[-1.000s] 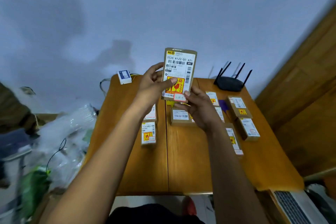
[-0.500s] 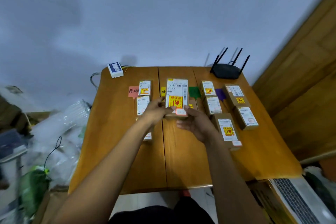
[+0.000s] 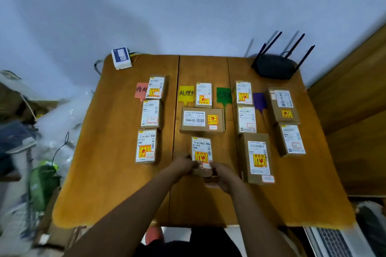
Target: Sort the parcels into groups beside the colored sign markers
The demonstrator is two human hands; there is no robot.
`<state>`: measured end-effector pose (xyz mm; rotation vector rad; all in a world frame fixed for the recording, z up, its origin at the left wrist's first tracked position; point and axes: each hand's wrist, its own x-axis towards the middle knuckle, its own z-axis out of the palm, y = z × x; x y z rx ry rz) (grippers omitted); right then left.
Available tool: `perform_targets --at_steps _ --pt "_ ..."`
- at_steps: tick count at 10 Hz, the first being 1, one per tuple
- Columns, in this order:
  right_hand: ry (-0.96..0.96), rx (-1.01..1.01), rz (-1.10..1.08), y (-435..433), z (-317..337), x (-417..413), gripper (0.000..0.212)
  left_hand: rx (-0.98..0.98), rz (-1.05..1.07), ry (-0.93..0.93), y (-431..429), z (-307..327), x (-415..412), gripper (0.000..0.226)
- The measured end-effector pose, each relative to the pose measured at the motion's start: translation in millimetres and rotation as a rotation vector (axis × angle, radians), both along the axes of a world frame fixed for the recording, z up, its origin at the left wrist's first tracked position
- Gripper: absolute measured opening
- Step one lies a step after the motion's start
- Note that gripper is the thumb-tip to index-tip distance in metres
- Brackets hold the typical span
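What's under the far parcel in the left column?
The far left parcel overlaps the pink sign, cutting off its handwriting. What lies beneath the rest of the parcel is covered.

Single view, head-mounted. The camera is sitting on the person's head at the near edge of the wooden table (image 3: 117,173) and is looking forward and steeply down. Its wide-angle lens is bowing the table's edges and taking in the whole top, from the wall (image 3: 188,6) and router (image 3: 273,67) on the far side to a laptop (image 3: 334,242) at the lower right corner. Both forearms are entering from the bottom edge, and the left hand (image 3: 183,164) and right hand (image 3: 224,175) are gripping a parcel (image 3: 201,150) just below frame centre, near the lens.
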<state>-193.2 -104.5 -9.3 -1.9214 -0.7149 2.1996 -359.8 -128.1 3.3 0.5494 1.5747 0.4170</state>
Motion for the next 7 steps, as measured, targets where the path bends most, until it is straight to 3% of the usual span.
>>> perform_targets --at_steps 2,4,6,7 --pt "-0.068 -0.004 0.014 24 -40 17 0.028 -0.04 -0.001 0.08 18 -29 25 0.021" --pt "-0.122 0.008 0.079 43 -60 16 0.029 0.027 0.04 0.133 30 -42 34 0.029" --pt "-0.195 0.09 0.147 36 -65 10 0.047 0.112 0.06 0.124 26 -13 36 0.041" --pt "-0.231 0.17 0.12 26 -21 9 0.044 0.196 0.091 0.177 21 10 34 0.05"
